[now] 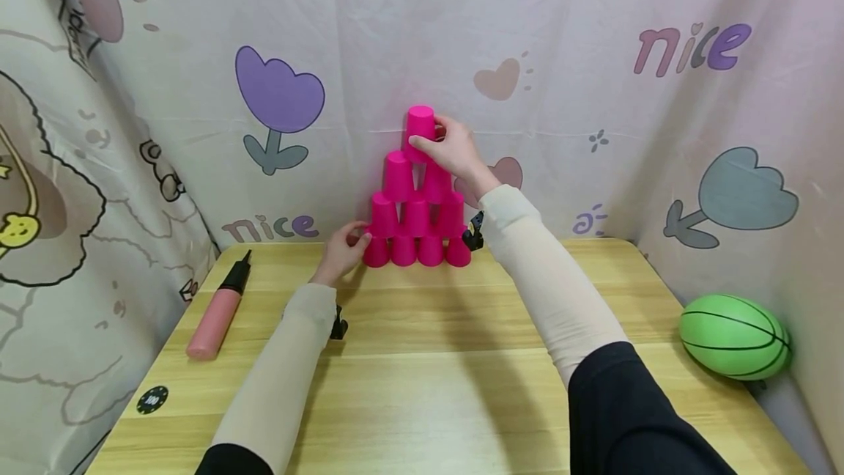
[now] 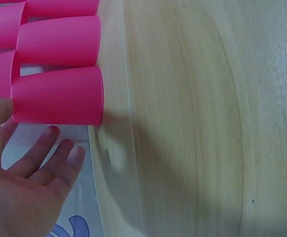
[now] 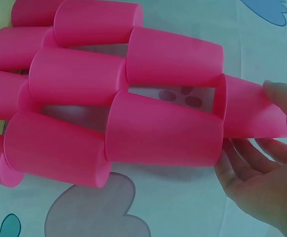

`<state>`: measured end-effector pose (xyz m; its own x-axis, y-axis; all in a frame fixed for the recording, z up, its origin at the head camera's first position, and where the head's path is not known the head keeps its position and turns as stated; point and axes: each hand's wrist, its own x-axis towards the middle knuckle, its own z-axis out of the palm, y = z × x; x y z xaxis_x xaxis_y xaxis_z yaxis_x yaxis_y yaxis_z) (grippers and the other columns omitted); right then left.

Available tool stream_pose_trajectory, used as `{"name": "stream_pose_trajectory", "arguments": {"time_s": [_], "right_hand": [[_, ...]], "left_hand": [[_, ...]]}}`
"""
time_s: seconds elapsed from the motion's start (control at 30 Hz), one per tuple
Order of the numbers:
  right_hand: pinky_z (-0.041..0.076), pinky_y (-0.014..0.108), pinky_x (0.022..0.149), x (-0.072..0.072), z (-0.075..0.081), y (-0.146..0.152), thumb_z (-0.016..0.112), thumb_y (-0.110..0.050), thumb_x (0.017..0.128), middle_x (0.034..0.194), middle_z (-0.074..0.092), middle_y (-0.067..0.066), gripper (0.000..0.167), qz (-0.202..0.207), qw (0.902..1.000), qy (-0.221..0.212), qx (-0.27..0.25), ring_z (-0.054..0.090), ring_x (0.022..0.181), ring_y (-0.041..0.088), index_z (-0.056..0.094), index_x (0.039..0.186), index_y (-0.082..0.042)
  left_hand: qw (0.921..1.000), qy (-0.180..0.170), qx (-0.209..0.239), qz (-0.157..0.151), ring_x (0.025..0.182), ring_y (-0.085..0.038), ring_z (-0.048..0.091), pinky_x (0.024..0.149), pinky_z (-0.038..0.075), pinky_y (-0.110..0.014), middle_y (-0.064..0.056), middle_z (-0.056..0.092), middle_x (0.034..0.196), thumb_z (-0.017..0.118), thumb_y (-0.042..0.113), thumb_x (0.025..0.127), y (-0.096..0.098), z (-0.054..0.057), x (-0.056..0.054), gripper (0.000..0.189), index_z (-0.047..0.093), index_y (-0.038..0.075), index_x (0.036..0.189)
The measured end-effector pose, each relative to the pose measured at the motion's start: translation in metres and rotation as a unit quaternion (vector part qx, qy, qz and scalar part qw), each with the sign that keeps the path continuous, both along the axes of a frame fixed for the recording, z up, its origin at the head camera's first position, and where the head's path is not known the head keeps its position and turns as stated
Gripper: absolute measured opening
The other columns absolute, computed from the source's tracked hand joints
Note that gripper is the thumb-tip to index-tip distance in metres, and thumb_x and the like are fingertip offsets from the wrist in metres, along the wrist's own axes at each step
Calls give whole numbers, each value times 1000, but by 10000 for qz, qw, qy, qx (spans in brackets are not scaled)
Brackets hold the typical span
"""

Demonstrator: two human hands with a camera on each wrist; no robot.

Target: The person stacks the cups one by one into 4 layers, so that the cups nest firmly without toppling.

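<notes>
Pink plastic cups point(image 1: 415, 215) stand upside down in a pyramid near the table's back edge. My right hand point(image 1: 455, 149) holds the top cup point(image 1: 420, 120), thumb on its near side and fingers on its far right side. In the right wrist view, that top cup point(image 3: 252, 108) overlaps the rims of the two cups below it. My left hand point(image 1: 343, 251) is at the pyramid's lower left side. In the left wrist view, its loosely extended fingers point(image 2: 45, 158) lie beside the bottom-left cup point(image 2: 59, 96), the thumb close by the cup above.
A pink hand pump point(image 1: 216, 317) with a black nozzle lies on the table's left, with a black round chip point(image 1: 152, 399) in front of it. At the right edge sits a green ball point(image 1: 734, 336). A printed curtain point(image 1: 409, 35) hangs right behind the cups.
</notes>
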<state>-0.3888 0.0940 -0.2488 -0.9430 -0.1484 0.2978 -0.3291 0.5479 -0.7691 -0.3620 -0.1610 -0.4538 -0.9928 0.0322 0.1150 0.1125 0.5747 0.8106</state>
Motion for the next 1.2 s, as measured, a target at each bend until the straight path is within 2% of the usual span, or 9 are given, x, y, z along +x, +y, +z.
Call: {"name": "stream_pose_trajectory", "arguments": {"time_s": [0.33,0.67,0.8,0.93,1.07,1.2], "right_hand": [[58,38,102,-1,3,-4,71,-38,100,140,65,12,67,69,10000,-8,-63,63,124,25,47,157,-12],[58,37,102,0,4,2,72,-39,100,139,64,10,69,-123,9999,-88,15,63,124,24,46,157,-12],[58,37,102,4,8,6,73,-42,98,140,63,10,73,-127,9999,-54,-17,61,125,23,44,158,-13],[54,38,109,12,10,16,72,-46,97,148,59,10,75,-121,9998,7,-134,59,132,23,43,159,-13],[50,40,115,23,2,35,69,-52,98,153,55,10,75,-286,9991,121,-277,58,138,24,45,158,-15],[48,45,117,32,-18,62,67,-50,100,151,58,15,70,-492,9975,445,-257,59,137,31,50,153,-9]], "left_hand": [[10000,-43,6,-9,126,-39,61,108,53,-54,-23,65,135,56,34,109,1,1,0,47,54,16,152],[9999,-74,-56,-92,125,-38,61,107,53,-53,-23,65,134,56,34,109,7,2,0,46,54,17,152],[10000,-25,-22,-74,123,-38,62,106,54,-54,-23,66,133,57,34,108,8,3,-1,45,55,18,151],[9999,-66,-11,-80,127,-39,61,109,53,-54,-22,65,138,56,34,109,7,3,-3,46,54,18,152],[9995,-40,229,-214,136,-42,57,114,50,-55,-25,59,147,54,33,110,1,6,-1,50,48,14,156],[9989,200,360,-228,143,-45,51,119,44,-59,-29,53,153,50,39,111,-13,21,3,58,40,12,161]]}}
